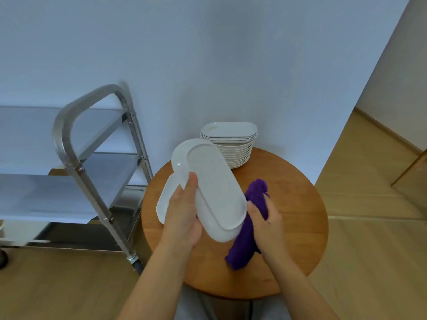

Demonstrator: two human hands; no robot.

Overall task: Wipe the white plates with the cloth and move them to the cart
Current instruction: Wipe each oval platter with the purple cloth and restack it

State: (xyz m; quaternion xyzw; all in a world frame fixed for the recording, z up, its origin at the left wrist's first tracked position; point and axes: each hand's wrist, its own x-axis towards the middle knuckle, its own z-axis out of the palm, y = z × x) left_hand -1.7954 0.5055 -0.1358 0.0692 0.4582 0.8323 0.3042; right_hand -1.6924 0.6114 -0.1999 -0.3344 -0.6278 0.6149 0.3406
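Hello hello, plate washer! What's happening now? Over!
Left hand holds oval plate up. Right hand grips purple cloth against it. Cart shelves bare, nothing blocking.

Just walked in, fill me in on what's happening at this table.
A person is wiping oblong white plates. The left hand holds one plate tilted, underside up, above the round table. The right hand grips a purple cloth against the plate's edge. Another plate lies on the table beneath it, and a stack waits at the back. The cart on the left holds no plates that I can see.
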